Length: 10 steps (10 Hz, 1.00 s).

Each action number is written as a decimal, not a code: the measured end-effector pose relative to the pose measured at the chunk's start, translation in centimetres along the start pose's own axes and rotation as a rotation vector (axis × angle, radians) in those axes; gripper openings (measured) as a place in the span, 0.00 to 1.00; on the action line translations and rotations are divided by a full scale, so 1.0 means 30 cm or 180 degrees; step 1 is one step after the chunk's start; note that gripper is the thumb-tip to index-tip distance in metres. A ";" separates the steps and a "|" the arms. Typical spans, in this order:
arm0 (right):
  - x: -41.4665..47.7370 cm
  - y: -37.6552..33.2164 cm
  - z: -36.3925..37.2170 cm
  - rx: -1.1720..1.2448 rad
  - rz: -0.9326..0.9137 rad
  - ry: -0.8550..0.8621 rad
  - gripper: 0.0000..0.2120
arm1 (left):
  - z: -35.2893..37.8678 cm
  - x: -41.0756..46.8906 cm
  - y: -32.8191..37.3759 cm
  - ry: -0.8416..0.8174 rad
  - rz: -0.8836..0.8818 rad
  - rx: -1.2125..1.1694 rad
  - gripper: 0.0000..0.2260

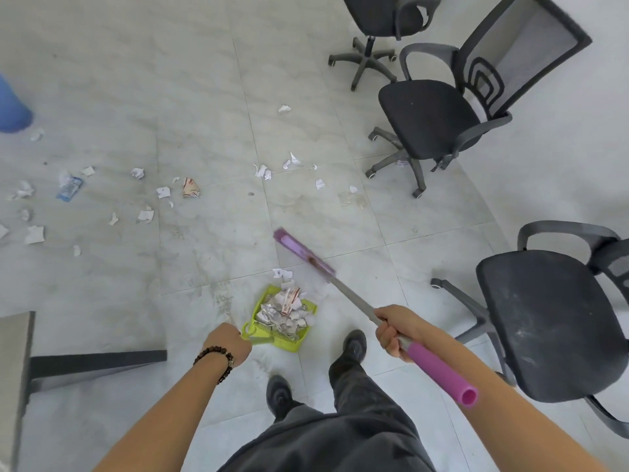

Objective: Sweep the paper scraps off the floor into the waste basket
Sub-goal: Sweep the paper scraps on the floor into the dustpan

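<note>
The right hand [396,330] has its fingers wrapped round the broom [343,294] shaft, and the left hand [229,345] is fisted on the green dustpan [262,330] handle. One pile of paper scraps [284,310] already fills the pan, so I judge the job partly done: dozens lie scattered across the floor [190,107], 1 under an office chair [432,120]. The blue shape [12,107] cut off at the left edge may be the waste basket; I cannot tell.
</note>
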State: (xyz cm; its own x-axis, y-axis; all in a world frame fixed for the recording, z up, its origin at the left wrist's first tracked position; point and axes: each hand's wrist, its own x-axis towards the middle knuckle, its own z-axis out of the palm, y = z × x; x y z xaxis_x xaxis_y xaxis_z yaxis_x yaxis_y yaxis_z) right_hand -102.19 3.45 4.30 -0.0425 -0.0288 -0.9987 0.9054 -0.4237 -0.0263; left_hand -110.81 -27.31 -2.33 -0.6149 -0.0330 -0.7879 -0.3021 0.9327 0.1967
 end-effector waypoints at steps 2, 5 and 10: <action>0.125 -0.041 0.151 -0.1720 -0.1022 0.0703 0.13 | 0.010 -0.022 -0.102 0.0082 -0.0257 -0.0305 0.13; 0.230 0.075 0.281 -0.2496 -0.0280 0.0517 0.17 | 0.005 0.002 -0.094 0.0152 -0.0348 -0.0456 0.10; -0.017 0.035 0.003 -0.0545 0.0036 0.0051 0.12 | -0.022 0.022 -0.106 0.0084 -0.0311 -0.0222 0.09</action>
State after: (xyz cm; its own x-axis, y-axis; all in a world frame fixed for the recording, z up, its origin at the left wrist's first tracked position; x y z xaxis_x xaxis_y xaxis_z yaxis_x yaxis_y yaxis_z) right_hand -101.26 2.94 4.80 -0.0265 -0.0177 -0.9995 0.9646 -0.2629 -0.0209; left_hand -110.74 -30.56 -3.09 -0.5986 -0.1329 -0.7899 -0.4111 0.8973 0.1606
